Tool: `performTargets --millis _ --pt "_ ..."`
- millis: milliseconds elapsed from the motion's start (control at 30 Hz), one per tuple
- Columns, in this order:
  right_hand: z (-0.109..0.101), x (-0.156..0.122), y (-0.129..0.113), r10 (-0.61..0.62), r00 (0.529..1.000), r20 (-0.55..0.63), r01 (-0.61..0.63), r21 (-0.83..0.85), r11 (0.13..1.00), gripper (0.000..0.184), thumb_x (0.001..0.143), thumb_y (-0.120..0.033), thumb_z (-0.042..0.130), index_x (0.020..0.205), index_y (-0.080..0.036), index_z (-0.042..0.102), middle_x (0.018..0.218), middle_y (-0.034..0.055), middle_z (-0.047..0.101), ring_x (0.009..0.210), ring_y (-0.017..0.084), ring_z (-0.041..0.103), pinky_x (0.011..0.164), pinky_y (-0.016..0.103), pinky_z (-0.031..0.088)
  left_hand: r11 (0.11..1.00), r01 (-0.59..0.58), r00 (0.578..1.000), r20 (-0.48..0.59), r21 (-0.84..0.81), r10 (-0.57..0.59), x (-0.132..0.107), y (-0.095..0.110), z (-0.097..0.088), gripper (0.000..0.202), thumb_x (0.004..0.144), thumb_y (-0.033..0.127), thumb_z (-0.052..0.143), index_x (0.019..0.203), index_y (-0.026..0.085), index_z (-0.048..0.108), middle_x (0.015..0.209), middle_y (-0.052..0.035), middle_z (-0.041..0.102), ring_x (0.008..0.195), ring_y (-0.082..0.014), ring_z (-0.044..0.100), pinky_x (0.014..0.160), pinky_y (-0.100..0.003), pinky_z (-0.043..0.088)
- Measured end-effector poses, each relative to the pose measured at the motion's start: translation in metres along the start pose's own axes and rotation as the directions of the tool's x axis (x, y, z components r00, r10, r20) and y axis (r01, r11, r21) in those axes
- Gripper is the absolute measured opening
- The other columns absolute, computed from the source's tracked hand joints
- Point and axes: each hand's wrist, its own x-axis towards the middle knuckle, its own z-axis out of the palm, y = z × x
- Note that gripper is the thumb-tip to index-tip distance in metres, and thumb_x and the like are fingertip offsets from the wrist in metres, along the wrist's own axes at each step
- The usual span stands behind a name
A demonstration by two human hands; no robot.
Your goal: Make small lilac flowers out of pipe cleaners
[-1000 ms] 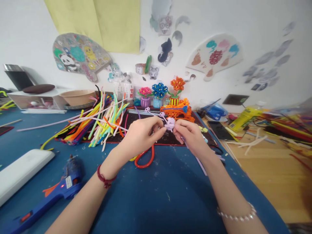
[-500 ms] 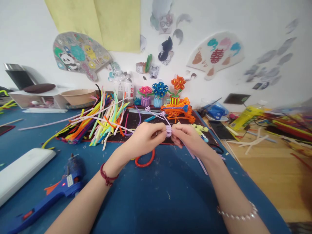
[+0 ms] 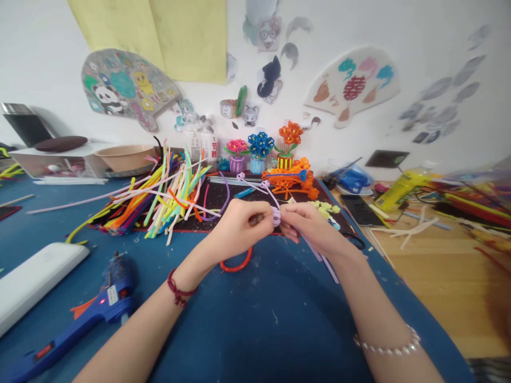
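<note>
Between my hands, above the blue table, is a looped lilac pipe cleaner (image 3: 276, 216). My left hand (image 3: 248, 223) pinches its left side with thumb and forefinger. On its right side, my right hand (image 3: 305, 223) closes its fingertips on the same piece. Lilac lengths (image 3: 329, 270) show below my right hand; whether they join the held piece is hidden. Just beyond lie lilac stems with small looped heads (image 3: 265, 184). Under my left hand, a red scissor handle (image 3: 237, 264) shows in part.
A heap of coloured pipe cleaners (image 3: 175, 194) lies left of the dark mat. A blue glue gun (image 3: 114, 300) with a lit red light rests near a white case (image 3: 43, 282). Pipe-cleaner flower pots (image 3: 258, 165) and an orange bundle (image 3: 289, 183) stand behind. A phone (image 3: 359, 210) lies right.
The view has shifted slightly. Both hands keep their pinch on the lilac loops, with only a slight turn of the fingers.
</note>
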Motion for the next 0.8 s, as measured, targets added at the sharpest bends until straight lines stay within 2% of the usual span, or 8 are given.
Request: performTargets --millis 200,367,467,600,700,800 --pt "0.000 0.001 0.002 -0.052 0.999 -0.016 0.051 -0.024 0.998 0.036 0.090 -0.032 0.055 0.058 -0.020 0.044 0.051 -0.0054 0.043 0.046 0.008 0.038 0.047 0.024 0.030 0.997 -0.021 0.994 -0.104 0.073 0.028 0.000 0.002 0.004 0.025 0.077 0.011 0.046 0.056 0.017 0.033 0.053 0.0070 0.026 0.052 -0.0067 0.024 0.049 -0.020 0.022" --pt "0.002 0.001 -0.001 -0.066 0.996 -0.059 0.057 -0.135 0.989 0.040 0.093 -0.036 0.052 0.057 -0.020 0.044 0.051 -0.0048 0.044 0.049 0.009 0.040 0.050 0.024 0.033 0.964 -0.021 0.980 -0.184 0.264 0.072 0.000 -0.001 0.008 0.026 0.074 0.010 0.048 0.054 0.017 0.033 0.050 0.0071 0.029 0.048 -0.0065 0.027 0.050 -0.023 0.021" --pt "0.002 -0.001 -0.004 -0.068 0.995 -0.075 0.052 -0.196 0.979 0.041 0.093 -0.039 0.053 0.058 -0.020 0.045 0.052 -0.0042 0.045 0.051 0.010 0.042 0.051 0.024 0.034 0.901 -0.029 0.975 -0.188 0.432 0.121 -0.001 -0.004 0.011 0.024 0.074 0.011 0.048 0.054 0.017 0.036 0.049 0.0053 0.035 0.047 -0.0079 0.030 0.051 -0.025 0.021" --pt "0.004 -0.002 -0.005 -0.078 0.995 -0.067 0.059 -0.247 0.967 0.042 0.093 -0.040 0.052 0.057 -0.020 0.045 0.052 -0.0037 0.046 0.052 0.011 0.044 0.052 0.024 0.034 0.764 -0.026 0.975 -0.152 0.645 0.161 -0.002 -0.007 0.012 0.020 0.077 0.013 0.048 0.058 0.017 0.047 0.052 0.0008 0.047 0.050 -0.0119 0.041 0.051 -0.027 0.022" --pt "0.006 -0.002 -0.007 -0.066 0.997 -0.037 0.053 -0.269 0.962 0.041 0.094 -0.041 0.051 0.059 -0.019 0.046 0.054 -0.0038 0.046 0.052 0.010 0.043 0.051 0.025 0.032 0.674 -0.014 0.979 -0.126 0.738 0.159 -0.003 -0.006 0.012 0.016 0.078 0.013 0.049 0.064 0.017 0.055 0.054 -0.0012 0.053 0.051 -0.0142 0.048 0.050 -0.028 0.023" --pt "0.007 -0.001 -0.007 -0.060 0.998 -0.022 0.051 -0.280 0.959 0.040 0.094 -0.041 0.051 0.060 -0.019 0.047 0.054 -0.0042 0.046 0.051 0.010 0.041 0.050 0.025 0.030 0.628 -0.026 0.983 -0.096 0.778 0.160 -0.004 -0.005 0.013 0.015 0.078 0.012 0.050 0.066 0.016 0.058 0.054 -0.0022 0.056 0.053 -0.0159 0.051 0.050 -0.029 0.023"
